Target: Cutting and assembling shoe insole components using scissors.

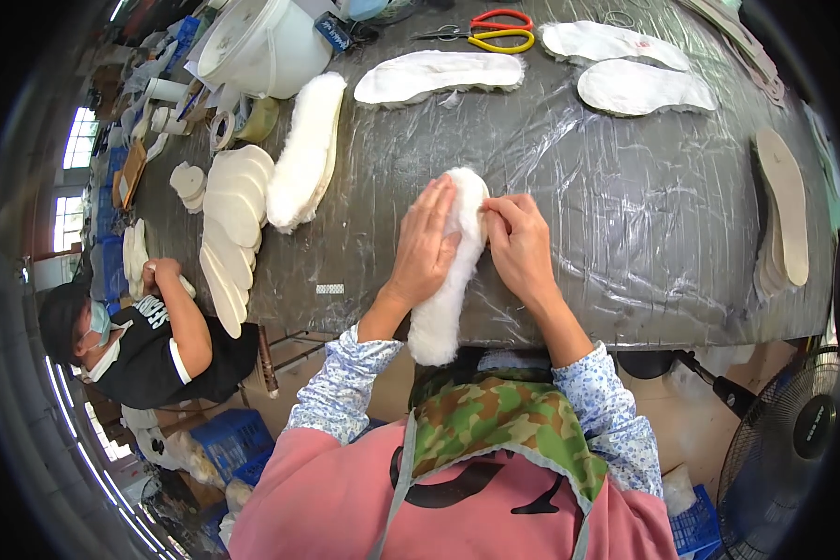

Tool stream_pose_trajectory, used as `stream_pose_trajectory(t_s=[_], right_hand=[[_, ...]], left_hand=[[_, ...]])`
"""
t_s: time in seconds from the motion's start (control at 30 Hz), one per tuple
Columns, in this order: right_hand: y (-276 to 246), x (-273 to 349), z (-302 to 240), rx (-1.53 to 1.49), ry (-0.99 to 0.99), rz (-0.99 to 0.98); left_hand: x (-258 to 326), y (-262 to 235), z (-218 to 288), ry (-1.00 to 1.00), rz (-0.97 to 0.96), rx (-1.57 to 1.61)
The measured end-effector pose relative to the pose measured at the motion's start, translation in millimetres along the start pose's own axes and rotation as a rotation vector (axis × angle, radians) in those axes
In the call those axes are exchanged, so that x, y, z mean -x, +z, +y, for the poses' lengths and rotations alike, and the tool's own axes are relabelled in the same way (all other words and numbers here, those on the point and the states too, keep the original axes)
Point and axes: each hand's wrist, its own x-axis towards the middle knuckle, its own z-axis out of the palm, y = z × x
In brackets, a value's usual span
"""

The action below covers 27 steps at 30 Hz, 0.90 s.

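A white fluffy insole [436, 322] lies lengthwise at the table's near edge, its lower end reaching over that edge. My left hand [427, 241] rests flat along its left side, fingers stretched out over the fleece. At its upper right rim, my right hand [518, 241] is closed, thumb and forefinger pinching the insole's edge. Further up the table lies another fleece insole [439, 77], and to the left stands a thick stack of fluffy insoles [306, 149]. Two more white insoles [646, 87] lie at the far right.
Red-and-yellow-handled scissors [501, 33] lie at the back near a white bucket [259, 49]. Flat cream insole pieces [231, 210] fan out at left; beige ones [782, 205] are stacked at right. A co-worker [149, 341] sits at left. A black fan [784, 448] stands lower right.
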Motion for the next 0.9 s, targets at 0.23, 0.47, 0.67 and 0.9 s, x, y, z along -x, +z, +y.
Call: stream_pose_trajectory(t_s=[0.23,0.47,0.67,0.9], right_hand=[[-11,-26,-13,0.093,0.271,-0.196],[1,-19,5,0.079,0.199,-0.086],[-4,-24,4,0.059,0.200,-0.128],[-12,-36,-1,-0.059,0.302,-0.225]], left_hand=[[2,2,-4,-0.047,-0.112,-0.069],[1,2,-1,-0.092,-0.170,-0.121],[-1,1,2,-0.127,-0.215,-0.130],[1,1,-1,-0.108,-0.213,-0.177]])
